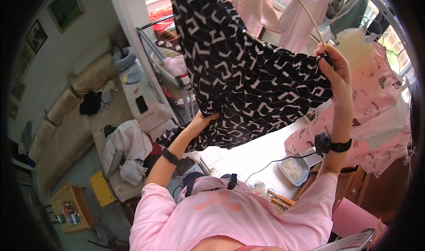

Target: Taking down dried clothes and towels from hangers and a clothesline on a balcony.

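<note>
A black garment with a white geometric print (245, 85) hangs stretched out in front of me. High on the right, my right hand (333, 68) pinches its upper edge together with a thin, light-coloured hanger or rod (308, 15). My left hand (207, 121) grips the cloth lower down at the left, with the thumb on top of the fabric. Part of the same cloth drapes beyond my left forearm. What the garment's top end hangs from lies outside the view.
Pink clothes (305, 18) and a pink shell-print fabric (375, 108) hang at the right. A metal rack (156, 45) stands behind the garment. At the left are a sofa (63, 131), a heap of white cloth (126, 148) and a small wooden table (74, 208). A grey tub (294, 171) sits on the floor.
</note>
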A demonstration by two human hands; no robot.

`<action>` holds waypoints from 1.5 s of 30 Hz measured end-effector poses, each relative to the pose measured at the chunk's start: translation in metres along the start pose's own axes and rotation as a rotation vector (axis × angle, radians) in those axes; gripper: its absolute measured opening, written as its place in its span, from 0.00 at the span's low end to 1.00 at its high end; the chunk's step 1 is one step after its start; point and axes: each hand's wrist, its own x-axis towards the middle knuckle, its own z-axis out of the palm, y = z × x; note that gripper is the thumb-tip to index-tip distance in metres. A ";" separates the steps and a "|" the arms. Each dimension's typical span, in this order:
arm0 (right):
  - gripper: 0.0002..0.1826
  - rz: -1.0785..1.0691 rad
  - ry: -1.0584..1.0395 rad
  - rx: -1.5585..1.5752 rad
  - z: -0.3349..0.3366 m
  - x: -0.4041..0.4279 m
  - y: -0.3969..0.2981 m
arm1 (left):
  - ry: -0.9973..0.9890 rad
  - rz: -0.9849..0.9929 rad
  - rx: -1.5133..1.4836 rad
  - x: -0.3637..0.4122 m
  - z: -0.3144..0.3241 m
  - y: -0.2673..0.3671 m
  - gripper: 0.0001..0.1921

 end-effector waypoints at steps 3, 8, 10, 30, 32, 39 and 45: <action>0.10 -0.017 0.025 0.049 0.000 -0.004 -0.005 | -0.242 0.013 0.236 -0.032 -0.018 -0.003 0.27; 0.11 -0.001 -0.048 0.218 0.017 -0.007 -0.014 | -0.264 -0.013 0.420 -0.083 -0.033 -0.069 0.19; 0.10 -0.036 -0.057 0.271 0.017 -0.009 -0.007 | -0.152 -0.119 0.395 -0.105 -0.025 -0.082 0.15; 0.16 -0.058 -0.225 0.679 0.006 0.052 0.094 | 0.322 -0.347 0.545 -0.255 0.074 -0.074 0.34; 0.14 0.000 -0.195 0.745 0.015 0.053 0.101 | 0.484 -0.541 0.439 -0.249 0.082 -0.090 0.32; 0.10 -0.185 -0.247 0.339 0.074 0.023 0.084 | 0.791 -0.355 0.886 -0.262 -0.008 -0.111 0.31; 0.09 -0.292 -0.651 0.092 0.116 -0.034 0.069 | 1.093 0.751 1.394 -0.218 0.040 0.072 0.28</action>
